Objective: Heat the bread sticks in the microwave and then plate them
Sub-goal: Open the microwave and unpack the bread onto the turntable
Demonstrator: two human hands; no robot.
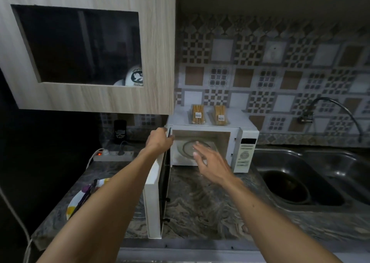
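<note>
While the microwave [212, 142] stands open, two packs of bread sticks [197, 114] lie on its flat white top.

Each clear wrapper holds a tight bundle of slim golden-brown sticks with a small white label; the second pack [220, 115] lies just beside the first. The left hand [159, 139] is curled over the top edge of the white door [155, 198], which is swung out toward the camera. The right hand [210, 161] hovers with fingers spread, holding nothing, before the cavity and its round glass turntable [192, 145]. A patterned plate [80, 197] rests on the veined stone counter [200, 202], left of the door.
</note>
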